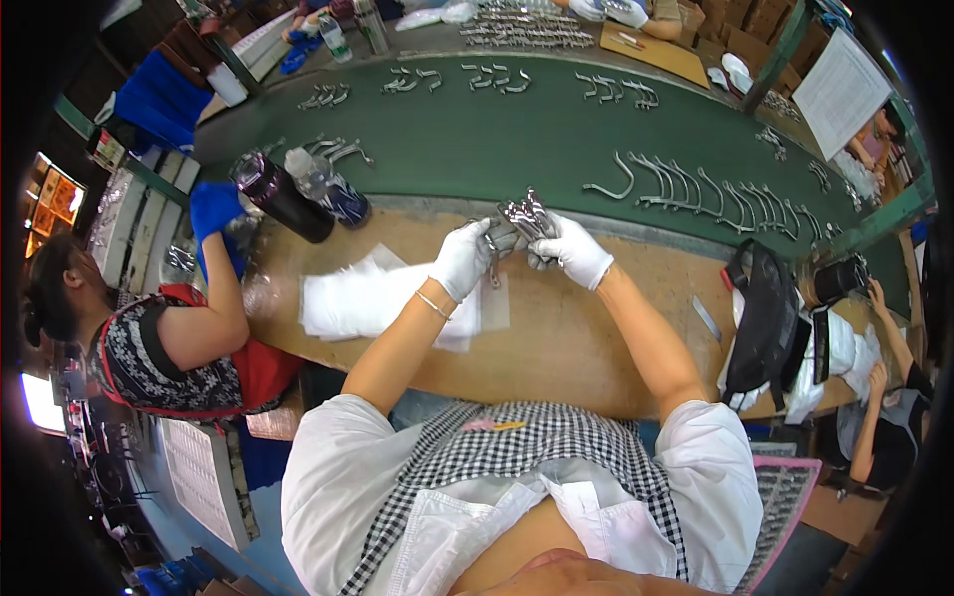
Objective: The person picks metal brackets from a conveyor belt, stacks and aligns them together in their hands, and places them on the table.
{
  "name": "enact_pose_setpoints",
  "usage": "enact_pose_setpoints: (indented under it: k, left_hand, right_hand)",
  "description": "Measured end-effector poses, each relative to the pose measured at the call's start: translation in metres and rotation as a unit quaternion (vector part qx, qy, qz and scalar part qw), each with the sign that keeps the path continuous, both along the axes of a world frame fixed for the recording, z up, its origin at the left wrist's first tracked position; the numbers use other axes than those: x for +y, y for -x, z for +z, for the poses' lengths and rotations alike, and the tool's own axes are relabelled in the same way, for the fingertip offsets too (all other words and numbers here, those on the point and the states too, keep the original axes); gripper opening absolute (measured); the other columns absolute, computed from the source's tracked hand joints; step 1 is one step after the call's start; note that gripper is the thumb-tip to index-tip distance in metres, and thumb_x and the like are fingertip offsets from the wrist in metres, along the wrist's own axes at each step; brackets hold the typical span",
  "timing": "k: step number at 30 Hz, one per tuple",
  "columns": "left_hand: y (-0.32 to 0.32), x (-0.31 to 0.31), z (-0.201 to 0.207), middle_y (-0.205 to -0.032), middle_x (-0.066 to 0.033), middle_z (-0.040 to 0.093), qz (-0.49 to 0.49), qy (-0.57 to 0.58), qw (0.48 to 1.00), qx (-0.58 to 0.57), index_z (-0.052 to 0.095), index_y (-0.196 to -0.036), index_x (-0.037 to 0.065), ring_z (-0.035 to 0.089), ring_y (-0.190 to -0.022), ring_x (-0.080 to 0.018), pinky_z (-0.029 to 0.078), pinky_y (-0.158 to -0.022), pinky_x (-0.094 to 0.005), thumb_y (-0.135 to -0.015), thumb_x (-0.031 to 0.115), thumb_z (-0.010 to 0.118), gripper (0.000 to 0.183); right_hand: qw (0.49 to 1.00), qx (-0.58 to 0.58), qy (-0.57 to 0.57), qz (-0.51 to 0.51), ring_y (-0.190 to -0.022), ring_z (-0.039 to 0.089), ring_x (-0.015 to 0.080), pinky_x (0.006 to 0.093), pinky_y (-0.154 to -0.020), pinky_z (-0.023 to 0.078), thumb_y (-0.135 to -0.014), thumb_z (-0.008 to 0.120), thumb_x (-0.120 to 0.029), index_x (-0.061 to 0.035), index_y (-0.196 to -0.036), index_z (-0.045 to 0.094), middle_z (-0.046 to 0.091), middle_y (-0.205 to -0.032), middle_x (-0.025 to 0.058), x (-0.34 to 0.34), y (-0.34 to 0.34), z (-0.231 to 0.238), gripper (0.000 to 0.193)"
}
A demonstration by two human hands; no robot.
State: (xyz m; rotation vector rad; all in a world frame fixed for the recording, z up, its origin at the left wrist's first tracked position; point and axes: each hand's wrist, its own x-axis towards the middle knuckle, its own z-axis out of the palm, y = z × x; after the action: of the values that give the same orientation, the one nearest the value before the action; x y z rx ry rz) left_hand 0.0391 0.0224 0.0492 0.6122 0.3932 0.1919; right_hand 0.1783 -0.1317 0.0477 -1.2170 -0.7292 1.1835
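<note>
I see shiny metal pieces (526,216) bunched at near edge of green belt (437,129), poking up past hands, long way toward belt. Right hand (576,250) nearer, closed on bunch. Left hand (462,260) just beside; I cannot tell if it grips.

A head-worn fisheye camera looks steeply down over the wearer's checked apron (576,437). The surface (586,343) lies near, mid-frame.

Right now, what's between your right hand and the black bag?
In the head view: bare table, then a thin grey strip near the bag.
</note>
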Motion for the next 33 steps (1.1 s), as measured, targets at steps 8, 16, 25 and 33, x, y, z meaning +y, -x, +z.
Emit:
enact_pose_setpoints:
  k: [8,16,25,33]
  left_hand:
    - [0.027,-0.065,-0.028,-0.110,-0.0108,0.066,-0.075,0.059,0.995,-0.035,0.058,-0.115,-0.002,0.065,-0.098,-0.0192,0.052,-0.091,-0.0329,-0.099,0.017,0.050,0.026]
    - [0.060,-0.101,-0.009,-0.119,-0.0170,0.061,-0.147,0.041,0.988,-0.006,0.049,-0.122,-0.008,0.064,-0.104,-0.0255,0.051,-0.096,-0.0412,-0.100,0.019,0.046,0.035]
    - [0.070,-0.121,-0.016,-0.126,-0.0183,0.055,-0.177,0.097,0.979,-0.030,0.044,-0.130,-0.003,0.056,-0.117,-0.0273,0.043,-0.103,-0.0431,-0.098,0.037,0.048,0.051]
    - [0.087,-0.131,-0.018,-0.132,-0.0205,0.051,-0.165,0.113,0.979,-0.051,0.035,-0.136,-0.005,0.052,-0.122,-0.0295,0.043,-0.103,-0.0460,-0.098,0.045,0.047,0.064]
  right_hand:
    - [0.970,-0.184,0.137,-0.080,-0.085,0.062,0.0153,0.0305,-0.078,0.050,-0.080,0.073,-0.015,-0.0002,-0.110,0.057,0.067,-0.098,0.0094,-0.082,0.068,0.005,0.037]
    - [0.935,-0.268,0.161,-0.166,-0.084,0.062,0.0170,0.0313,-0.079,0.049,-0.080,0.074,-0.020,0.0000,-0.100,0.059,0.067,-0.092,0.0119,-0.142,0.099,-0.014,0.032]
    - [0.957,-0.200,0.141,-0.157,-0.075,0.061,0.0118,0.0269,-0.070,0.050,-0.076,0.078,-0.013,0.0013,-0.093,0.061,0.068,-0.084,0.0083,-0.158,0.121,-0.019,0.028]
    - [0.947,-0.201,0.141,-0.205,-0.077,0.062,0.0128,0.0266,-0.073,0.051,-0.076,0.079,-0.015,0.0028,-0.093,0.061,0.068,-0.085,0.0080,-0.169,0.131,-0.009,0.031]
